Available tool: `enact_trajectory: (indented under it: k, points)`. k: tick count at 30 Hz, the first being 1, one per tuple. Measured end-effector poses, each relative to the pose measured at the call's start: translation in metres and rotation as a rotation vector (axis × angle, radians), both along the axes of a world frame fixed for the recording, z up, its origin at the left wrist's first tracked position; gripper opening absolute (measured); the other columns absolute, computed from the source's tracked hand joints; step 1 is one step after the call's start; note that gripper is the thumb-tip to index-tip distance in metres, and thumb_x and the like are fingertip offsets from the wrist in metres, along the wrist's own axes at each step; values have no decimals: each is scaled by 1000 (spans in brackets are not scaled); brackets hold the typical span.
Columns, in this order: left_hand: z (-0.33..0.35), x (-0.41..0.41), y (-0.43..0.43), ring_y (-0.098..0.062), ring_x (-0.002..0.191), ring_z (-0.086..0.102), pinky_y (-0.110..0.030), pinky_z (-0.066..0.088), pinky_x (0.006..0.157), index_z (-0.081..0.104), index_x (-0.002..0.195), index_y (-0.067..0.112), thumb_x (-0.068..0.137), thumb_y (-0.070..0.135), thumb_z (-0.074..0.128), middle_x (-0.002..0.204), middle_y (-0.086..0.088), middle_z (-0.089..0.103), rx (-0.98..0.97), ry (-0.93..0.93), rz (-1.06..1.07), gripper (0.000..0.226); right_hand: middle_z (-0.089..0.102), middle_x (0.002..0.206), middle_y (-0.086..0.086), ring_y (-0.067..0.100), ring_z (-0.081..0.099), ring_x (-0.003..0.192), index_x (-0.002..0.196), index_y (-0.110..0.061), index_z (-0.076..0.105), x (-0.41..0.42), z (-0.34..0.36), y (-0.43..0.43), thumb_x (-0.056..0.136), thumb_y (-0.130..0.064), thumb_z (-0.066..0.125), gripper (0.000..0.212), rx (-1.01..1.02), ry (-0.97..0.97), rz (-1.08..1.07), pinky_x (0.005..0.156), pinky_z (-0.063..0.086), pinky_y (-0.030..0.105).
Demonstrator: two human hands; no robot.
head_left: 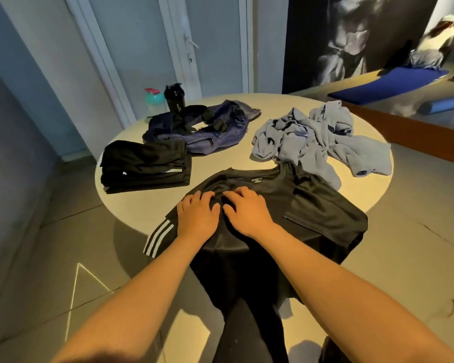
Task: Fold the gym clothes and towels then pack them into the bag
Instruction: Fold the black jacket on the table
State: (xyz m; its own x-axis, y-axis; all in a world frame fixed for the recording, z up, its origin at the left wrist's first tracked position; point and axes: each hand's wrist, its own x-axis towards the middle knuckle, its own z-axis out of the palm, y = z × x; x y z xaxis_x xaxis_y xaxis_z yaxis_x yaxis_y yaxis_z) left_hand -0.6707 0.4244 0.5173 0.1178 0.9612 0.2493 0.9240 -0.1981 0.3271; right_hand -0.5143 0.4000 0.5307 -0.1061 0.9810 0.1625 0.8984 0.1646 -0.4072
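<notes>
Sleek black shirt (317, 205) on round table (220, 161), left hand (197, 217), right hand (247, 212) resting open

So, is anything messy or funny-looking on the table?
The light blue-grey cloth heap lies crumpled on the round beige table's far right, unfolded, unlike the neatly folded black garment on the left. The black T-shirt with white sleeve stripes hangs over the near edge.
</notes>
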Motion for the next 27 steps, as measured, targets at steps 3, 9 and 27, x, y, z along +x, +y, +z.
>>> enact_trajectory:
  k: [3, 9, 27]
  points:
    - [12, -13, -7, -24, 125, 52, -39, 43, 103, 54, 137, 22, 104, 22, 44, 135, -1, 60, 44, -295, -24, 35, 32, 156, 4, 24, 19, 148, 151, -37, 38, -2, -7, -1, 105, -45, 33, 47, -74, -107, -10, 118, 5, 65]
    - [8, -61, -4, -29, 112, 54, -39, 42, 92, 64, 120, 29, 101, 32, 44, 122, -1, 63, -15, 50, 107, 28, 24, 162, -1, 21, 11, 152, 150, -45, 36, 3, 0, -2, 101, -46, 34, 50, -139, -75, 55, 118, -4, 66]
    - [33, -61, 25, -33, 126, 47, -37, 38, 109, 39, 153, 17, 93, 11, 65, 144, -11, 32, -186, -155, 16, 66, 22, 164, -2, 22, 5, 154, 149, -44, 37, 5, 0, -7, 96, -52, 38, 53, -144, -64, 54, 119, -3, 64]
